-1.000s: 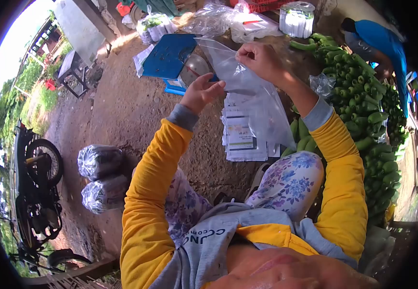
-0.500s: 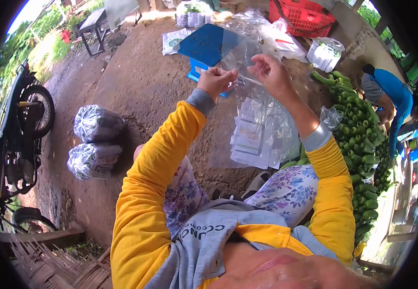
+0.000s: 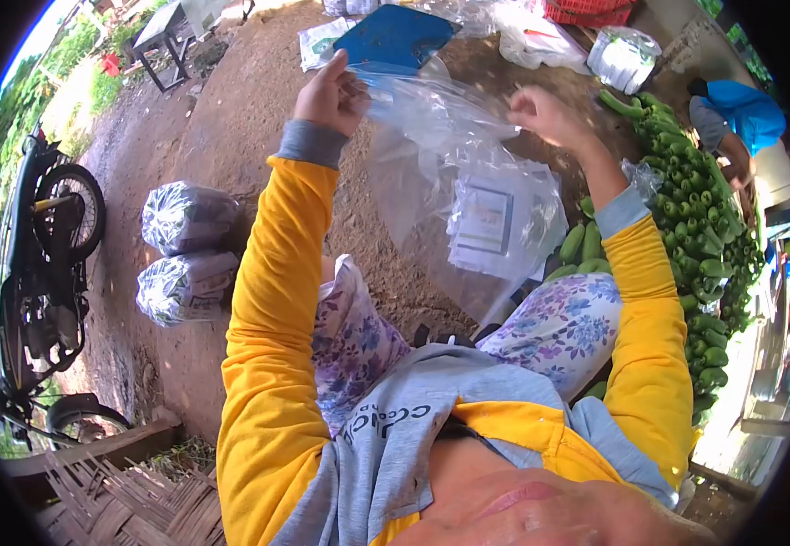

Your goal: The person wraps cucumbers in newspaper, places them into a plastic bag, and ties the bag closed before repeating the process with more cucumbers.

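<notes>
A large clear plastic bag (image 3: pixel 431 114) is spread wide between my two hands. My left hand (image 3: pixel 331 96) is closed on its left edge, up near the blue stool (image 3: pixel 395 41). At the opposite edge, my right hand (image 3: pixel 549 114) pinches the plastic with bent fingers. The lower part of the bag hangs toward my knees. Through and beside it shows a stack of white printed sheets or packets (image 3: pixel 481 223), just in front of my right leg.
Two filled plastic bundles (image 3: pixel 190 218) sit on the ground at left, near a motorbike (image 3: pixel 54 273). A long heap of green vegetables (image 3: pixel 686 218) lies along the right, with a person in blue (image 3: pixel 749 114) beyond it. A red crate (image 3: pixel 590 11) stands at the back.
My hands have moved apart, the left one outward to the left and up, and the bag is now opened wide between them. The view has tilted down slightly.
</notes>
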Demonstrator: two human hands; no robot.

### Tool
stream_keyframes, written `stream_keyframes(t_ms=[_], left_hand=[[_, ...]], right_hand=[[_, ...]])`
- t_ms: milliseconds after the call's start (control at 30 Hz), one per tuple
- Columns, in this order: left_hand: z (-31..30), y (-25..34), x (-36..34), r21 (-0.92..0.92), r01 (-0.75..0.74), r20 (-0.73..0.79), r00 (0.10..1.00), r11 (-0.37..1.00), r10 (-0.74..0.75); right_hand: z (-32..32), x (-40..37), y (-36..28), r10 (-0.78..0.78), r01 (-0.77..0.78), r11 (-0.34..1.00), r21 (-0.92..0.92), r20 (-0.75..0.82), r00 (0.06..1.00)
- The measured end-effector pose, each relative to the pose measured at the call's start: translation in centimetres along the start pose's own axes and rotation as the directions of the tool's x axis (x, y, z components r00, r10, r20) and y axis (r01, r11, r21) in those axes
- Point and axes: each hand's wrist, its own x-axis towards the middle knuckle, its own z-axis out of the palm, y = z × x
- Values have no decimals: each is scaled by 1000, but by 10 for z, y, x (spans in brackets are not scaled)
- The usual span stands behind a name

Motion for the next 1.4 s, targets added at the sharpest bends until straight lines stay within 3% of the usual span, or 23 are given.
stream_keyframes(t_ms=[100, 167, 200, 300, 433, 500, 533, 600, 633, 733, 800, 900, 967, 1000, 1033, 1067, 1100, 1133, 1200, 1233, 1267, 1333, 1400], left_hand=[[39, -36, -22, 362, -227, 213, 964, 904, 157], [70, -51, -44, 524, -205, 267, 961, 827, 70], [70, -61, -42, 644, -396, 370, 910, 654, 187], [30, -62, -19, 805, -593, 573, 768, -17, 285], [-51, -64, 22, 894, -323, 398, 890, -312, 220], [-80, -39, 29, 869, -209, 350, 900, -448, 260], [-94, -23, 34, 892, -118, 270, 914, -437, 303], [-113, 1, 37, 942, -48, 191, 890, -331, 414], [-121, 10, 39, 999, 27, -40, 922, 39, 386], [-120, 23, 31, 906, -20, -158, 911, 423, 382], [-114, 21, 27, 871, -19, -200, 898, 491, 391], [-125, -3, 24, 933, -140, 257, 904, -332, 341], [-110, -19, 15, 921, 57, 61, 956, -386, 288], [-112, -16, 22, 933, 78, 13, 969, -352, 247], [-129, -12, 29, 962, -44, -13, 978, 270, 206], [-150, -7, 38, 612, -54, -28, 996, 789, 90], [-148, 8, 36, 341, -65, 200, 980, 938, -5], [-147, 23, 30, 365, -162, 99, 986, 917, 134], [-104, 47, 7, 231, 189, 391, 880, 954, -269], [-70, 37, -17, 248, 381, 595, 666, 891, -450], [-54, 18, -42, 587, 104, 404, 822, 803, -402], [-55, 5, -43, 822, 234, 99, 838, 518, -536], [-65, 7, -29, 519, 176, 193, 929, 836, -316]], right_hand=[[1, 12, -77, -150, 172, 982, 79, -227, 962], [-1, 11, -108, -291, 291, 957, -11, -62, 955], [4, 18, -95, -92, 110, 986, -125, 141, 986], [2, 12, -83, 156, -330, 595, 733, 298, 942], [-26, -26, -123, 82, -412, 62, 909, 407, 910], [-19, -50, -118, -73, -548, 70, 834, 552, 831], [-13, -59, -112, -145, -611, 79, 788, 615, 775], [-4, -69, -102, 57, -567, 530, 630, 641, 765], [4, -74, -97, 158, -526, 709, 470, 621, 767], [14, -61, -54, 234, -528, 770, 358, 611, 756], [13, -45, -16, 181, -400, 618, 677, 372, 910], [-17, -40, -40, 277, -141, 155, 978, 94, 956], [-31, -40, -47, 121, -34, -121, 992, 48, 991], [-39, -45, -37, -100, -55, -186, 981, 36, 994], [-47, -55, -57, -21, -77, -171, 982, 75, 997], [-53, -63, -48, -15, -148, 139, 979, 152, 988], [-47, -60, -46, -3, -147, 491, 859, 170, 985], [-62, -64, -59, -63, 21, 924, 382, 97, 993], [-30, -52, -11, 272, -291, 698, 654, 133, 953], [-31, -49, 4, 376, -269, 480, 835, 81, 923], [-34, -45, 16, 470, -192, 235, 953, 62, 881], [-52, -49, 8, 526, 11, -162, 987, 77, 847], [-63, -55, 14, 197, -34, -57, 998, 45, 979]])
